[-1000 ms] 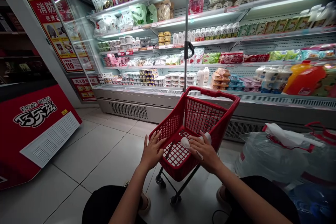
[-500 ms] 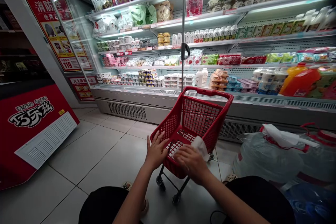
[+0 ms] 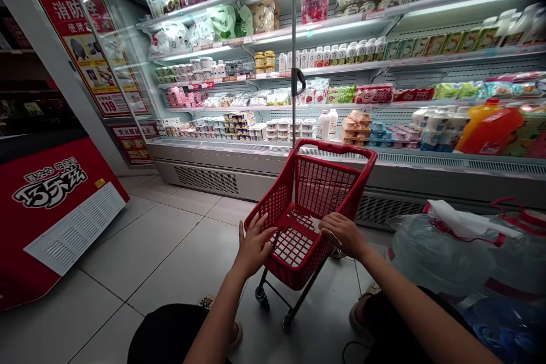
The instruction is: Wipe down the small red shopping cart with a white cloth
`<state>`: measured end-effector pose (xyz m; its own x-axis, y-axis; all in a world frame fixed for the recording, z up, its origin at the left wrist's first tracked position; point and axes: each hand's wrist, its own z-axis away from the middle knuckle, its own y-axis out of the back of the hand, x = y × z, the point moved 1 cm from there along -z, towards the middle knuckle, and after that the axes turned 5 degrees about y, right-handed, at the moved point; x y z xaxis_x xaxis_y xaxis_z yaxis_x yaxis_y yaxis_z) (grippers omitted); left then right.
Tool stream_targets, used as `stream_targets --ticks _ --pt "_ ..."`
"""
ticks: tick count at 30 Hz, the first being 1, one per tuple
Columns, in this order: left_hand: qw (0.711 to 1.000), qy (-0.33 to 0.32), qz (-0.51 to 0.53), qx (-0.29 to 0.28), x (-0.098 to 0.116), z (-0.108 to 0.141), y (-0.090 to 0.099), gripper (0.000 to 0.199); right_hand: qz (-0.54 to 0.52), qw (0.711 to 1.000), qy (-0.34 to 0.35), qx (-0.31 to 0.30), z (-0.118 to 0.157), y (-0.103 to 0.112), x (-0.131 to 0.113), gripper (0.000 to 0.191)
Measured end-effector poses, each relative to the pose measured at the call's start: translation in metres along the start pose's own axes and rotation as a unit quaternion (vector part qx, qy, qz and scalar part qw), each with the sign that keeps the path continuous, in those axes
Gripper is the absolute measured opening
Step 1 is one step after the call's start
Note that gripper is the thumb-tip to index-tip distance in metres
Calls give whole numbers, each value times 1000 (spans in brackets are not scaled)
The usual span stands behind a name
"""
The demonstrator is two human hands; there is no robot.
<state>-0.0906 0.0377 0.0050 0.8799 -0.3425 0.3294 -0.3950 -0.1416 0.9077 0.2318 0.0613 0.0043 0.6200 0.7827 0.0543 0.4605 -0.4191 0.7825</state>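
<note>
A red plastic shopping cart [image 3: 326,182] with lattice walls stands in front of me on dark legs with casters. My left hand [image 3: 255,244] rests at the cart's front left rim, its fingers spread and nothing in them. On the right rim lies my right hand [image 3: 343,233], closed around a white cloth [image 3: 315,224]. Only a small part of the cloth shows past the fingers, inside the basket.
Behind the cart runs a refrigerated display [image 3: 264,165] with a glass door frame and handle. Large wrapped water bottles [image 3: 439,250] stand at the right. A red freezer [image 3: 55,205] is at the left. My knees flank the cart.
My right hand has moved right and slightly up with the cloth, from the cart's front edge to its right rim. My left hand has stayed nearly in place.
</note>
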Motion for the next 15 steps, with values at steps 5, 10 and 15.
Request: stream_targets --ticks 5,10,15 --pt "1000 8 -10 14 4 -2 -1 54 27 998 -45 26 -11 -16 -57 43" --pt "1000 10 -25 15 -3 -1 1 58 21 997 53 -45 -18 -26 -122 58" --pt "999 1 -39 34 -10 1 0 57 66 993 71 -67 10 -11 -70 62"
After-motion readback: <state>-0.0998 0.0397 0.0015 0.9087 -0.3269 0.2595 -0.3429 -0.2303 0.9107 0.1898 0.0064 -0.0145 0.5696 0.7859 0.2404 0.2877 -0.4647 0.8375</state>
